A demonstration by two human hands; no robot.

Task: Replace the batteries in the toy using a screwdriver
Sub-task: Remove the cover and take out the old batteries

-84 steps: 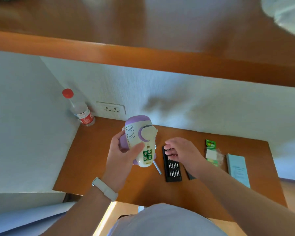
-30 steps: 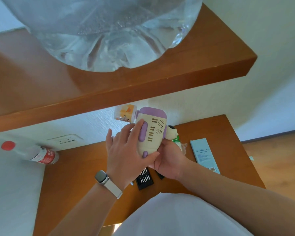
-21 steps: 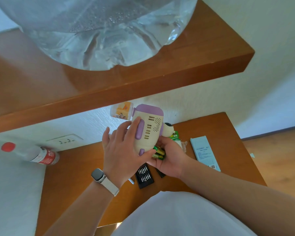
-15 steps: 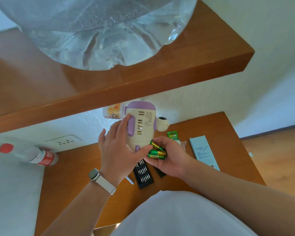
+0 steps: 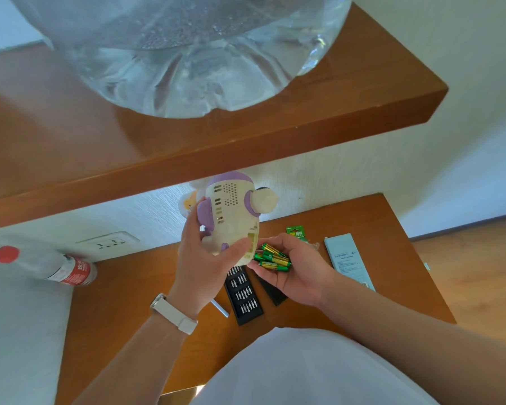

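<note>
My left hand [image 5: 206,260] grips a cream and purple toy [image 5: 232,217] and holds it up over the wooden desk [image 5: 129,302], its lower end tipped toward my right palm. My right hand [image 5: 294,271] is cupped palm up just below the toy and holds several green and gold batteries [image 5: 270,258]. A black tray of screwdriver bits [image 5: 243,293] lies on the desk under my hands. A silver screwdriver shaft [image 5: 220,308] pokes out beside it. A green battery pack [image 5: 296,231] lies behind my right hand.
A wooden shelf [image 5: 246,141] with a big clear water jug [image 5: 187,48] hangs overhead. A red-capped bottle [image 5: 56,268] lies at the left by a wall socket [image 5: 107,242]. A pale blue box [image 5: 348,260] and a black lid [image 5: 272,290] lie on the right.
The toy was turned in my left hand and its lower end now faces my right palm. The batteries dropped out into my right hand, which now sits lower and more open.
</note>
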